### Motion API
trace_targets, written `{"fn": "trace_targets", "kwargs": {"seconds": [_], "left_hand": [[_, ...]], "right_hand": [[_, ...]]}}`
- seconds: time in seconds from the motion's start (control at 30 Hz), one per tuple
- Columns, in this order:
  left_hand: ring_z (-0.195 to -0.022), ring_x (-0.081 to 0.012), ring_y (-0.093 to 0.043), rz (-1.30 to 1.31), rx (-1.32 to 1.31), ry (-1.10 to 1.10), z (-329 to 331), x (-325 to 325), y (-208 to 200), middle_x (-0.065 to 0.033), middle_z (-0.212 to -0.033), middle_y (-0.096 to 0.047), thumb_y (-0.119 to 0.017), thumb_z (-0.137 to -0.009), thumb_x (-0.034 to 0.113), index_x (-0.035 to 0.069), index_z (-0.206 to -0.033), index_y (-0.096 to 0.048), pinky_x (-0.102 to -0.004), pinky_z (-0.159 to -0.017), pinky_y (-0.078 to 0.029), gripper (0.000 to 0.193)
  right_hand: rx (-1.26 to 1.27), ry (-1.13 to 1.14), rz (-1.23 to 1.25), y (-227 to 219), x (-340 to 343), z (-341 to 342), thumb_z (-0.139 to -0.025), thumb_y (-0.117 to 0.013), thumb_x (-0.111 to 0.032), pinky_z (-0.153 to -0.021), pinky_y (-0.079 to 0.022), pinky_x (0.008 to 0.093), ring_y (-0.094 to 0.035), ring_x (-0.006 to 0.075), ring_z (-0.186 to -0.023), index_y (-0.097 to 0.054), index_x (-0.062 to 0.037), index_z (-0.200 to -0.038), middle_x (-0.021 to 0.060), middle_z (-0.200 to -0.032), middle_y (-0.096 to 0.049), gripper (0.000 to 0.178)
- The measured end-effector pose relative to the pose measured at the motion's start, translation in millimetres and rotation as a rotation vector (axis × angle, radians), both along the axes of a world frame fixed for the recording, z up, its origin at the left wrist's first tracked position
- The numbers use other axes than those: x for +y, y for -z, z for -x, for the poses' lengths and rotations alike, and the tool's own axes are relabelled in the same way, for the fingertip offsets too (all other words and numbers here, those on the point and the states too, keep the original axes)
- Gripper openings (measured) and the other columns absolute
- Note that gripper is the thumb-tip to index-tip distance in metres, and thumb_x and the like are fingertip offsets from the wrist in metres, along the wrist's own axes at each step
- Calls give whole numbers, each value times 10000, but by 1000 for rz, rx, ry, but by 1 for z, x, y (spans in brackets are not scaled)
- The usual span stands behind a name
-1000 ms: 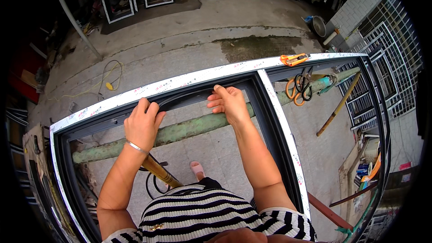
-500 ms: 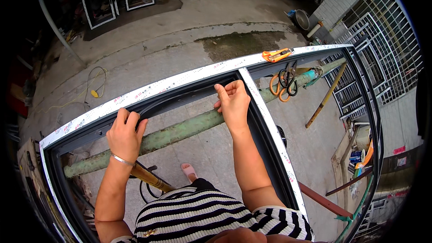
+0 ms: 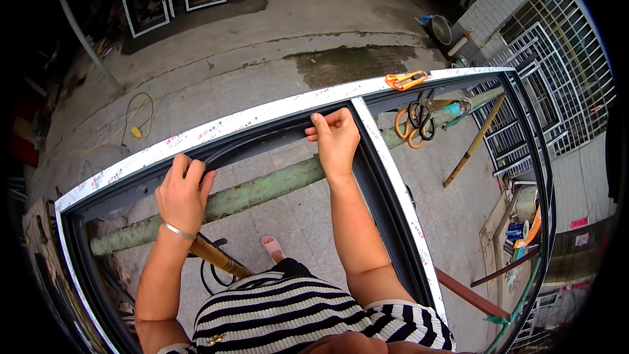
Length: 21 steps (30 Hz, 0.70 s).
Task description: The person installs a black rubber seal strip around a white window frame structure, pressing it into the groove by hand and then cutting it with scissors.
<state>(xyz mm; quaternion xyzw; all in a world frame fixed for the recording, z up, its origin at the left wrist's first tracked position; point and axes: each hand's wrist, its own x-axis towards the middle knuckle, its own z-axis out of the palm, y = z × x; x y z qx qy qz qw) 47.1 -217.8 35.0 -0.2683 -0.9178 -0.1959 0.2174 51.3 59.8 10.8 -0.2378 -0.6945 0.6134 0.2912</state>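
A large dark window frame, its upper face covered in white printed film (image 3: 262, 115), lies before me. Along the inner channel of its far bar runs a thin black rubber sealing strip (image 3: 230, 151), bowed slightly away from the bar between my hands. My left hand (image 3: 181, 196) is closed at the strip's left part, thumb and fingers pinched over the channel. Near the corner with the crossbar (image 3: 386, 174), my right hand (image 3: 337, 141) pinches the strip against the far bar. The fingers hide the exact contact points.
A green pipe (image 3: 262, 191) supports the frame from below. Orange- and black-handled scissors (image 3: 419, 124) hang at the pipe, right of the crossbar. An orange-handled tool (image 3: 406, 80) rests on the far bar. Yellow cord (image 3: 137, 132) lies on the floor; barred metal panels (image 3: 534, 85) stand right.
My right hand has shifted slightly left and toward the far bar, still pinching. My left hand stays almost in place, and the strip between them bows a little differently.
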Motion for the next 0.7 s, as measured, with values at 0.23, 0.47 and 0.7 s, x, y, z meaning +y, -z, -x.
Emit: {"fn": "trace_targets", "kwargs": {"seconds": [0.23, 0.47, 0.7], "left_hand": [[-725, -290, -612, 29, 41, -22, 5, 1, 0, -70, -863, -533, -814, -780, 153, 80, -877, -582, -405, -558, -462, 261], [-711, -262, -599, 59, 107, -10, 8, 1, 0, -61, -826, -516, -822, -741, 154, 85, -840, -577, -390, -552, -463, 273], [-767, -240, -585, 61, 131, 8, 9, 2, 2, -47, -822, -520, -820, -704, 146, 90, -795, -555, -372, -560, -472, 286]], "right_hand": [[128, -89, -101, 24, -1, -9, -866, -734, 18, -664, -577, 289, -688, 164, -769, -576, 20, -952, 92, -901, -647, 180], [99, -33, -757, 23, 12, -6, -776, -773, 22, -590, -511, 331, -619, 220, -670, -638, -47, -927, 79, -831, -594, 214], [157, -7, -735, 28, 9, -5, -790, -738, 48, -598, -492, 359, -607, 267, -684, -633, -48, -913, 95, -834, -575, 188]]}}
